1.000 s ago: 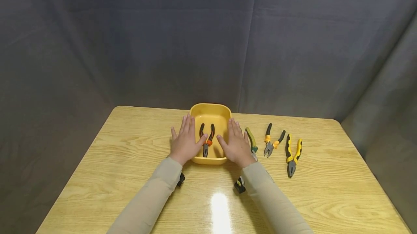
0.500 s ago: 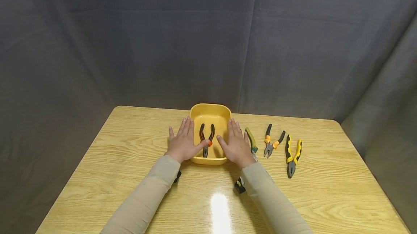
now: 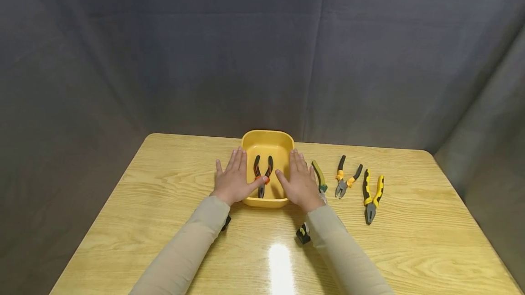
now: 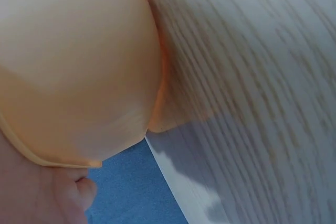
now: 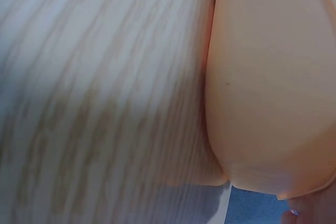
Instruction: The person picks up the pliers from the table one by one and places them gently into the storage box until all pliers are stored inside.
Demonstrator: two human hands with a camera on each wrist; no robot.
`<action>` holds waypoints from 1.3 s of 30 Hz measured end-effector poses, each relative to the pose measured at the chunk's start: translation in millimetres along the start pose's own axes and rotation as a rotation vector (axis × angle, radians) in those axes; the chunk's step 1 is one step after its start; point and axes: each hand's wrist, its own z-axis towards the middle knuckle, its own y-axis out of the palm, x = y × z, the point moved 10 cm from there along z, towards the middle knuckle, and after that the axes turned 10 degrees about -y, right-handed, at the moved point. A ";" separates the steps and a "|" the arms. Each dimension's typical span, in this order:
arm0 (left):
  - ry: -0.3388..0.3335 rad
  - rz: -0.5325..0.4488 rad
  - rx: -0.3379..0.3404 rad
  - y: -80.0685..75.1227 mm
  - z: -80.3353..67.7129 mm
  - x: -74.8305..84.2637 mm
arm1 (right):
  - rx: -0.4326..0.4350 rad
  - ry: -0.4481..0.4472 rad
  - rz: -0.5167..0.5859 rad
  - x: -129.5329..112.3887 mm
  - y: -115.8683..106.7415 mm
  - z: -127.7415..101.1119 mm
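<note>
"How do the hands sit?"
"Straight-fingered — left hand (image 3: pixel 234 184) along the yellow bin's (image 3: pixel 268 142) left side, right hand (image 3: pixel 302 185) along its right, thumbs angled inward. Black-and-red pliers (image 3: pixel 261 190) lie inside."
"Lettering on those yellow-handled pliers (image 3: pixel 367 200) at right?"
"Too small to tell."
"The wrist views?"
"A blue surface (image 4: pixel 131 187) beyond the table (image 4: pixel 262 77) — the head view misses it."

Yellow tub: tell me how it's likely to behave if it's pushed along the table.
The yellow tub is probably stiff, since its smooth walls look like moulded plastic. Sitting flat on a broad base, it would likely slide across the wooden table rather than tip. The black-and-orange pliers inside lie unfastened, so they may skid about.
</note>
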 end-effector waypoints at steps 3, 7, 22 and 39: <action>0.007 0.005 -0.001 -1.5 -0.5 1.5 | 0.006 0.005 0.017 0.5 -1.1 -0.2; 0.008 0.023 -0.002 -2.9 -2.0 2.1 | 0.024 -0.004 0.020 1.2 -1.2 -0.1; 0.013 -0.016 -0.009 -3.6 -1.8 1.6 | 0.052 0.008 0.096 4.8 -2.6 -0.3; 0.001 -0.036 0.001 -4.6 -3.1 0.2 | 0.078 -0.021 0.136 4.8 -11.2 -2.4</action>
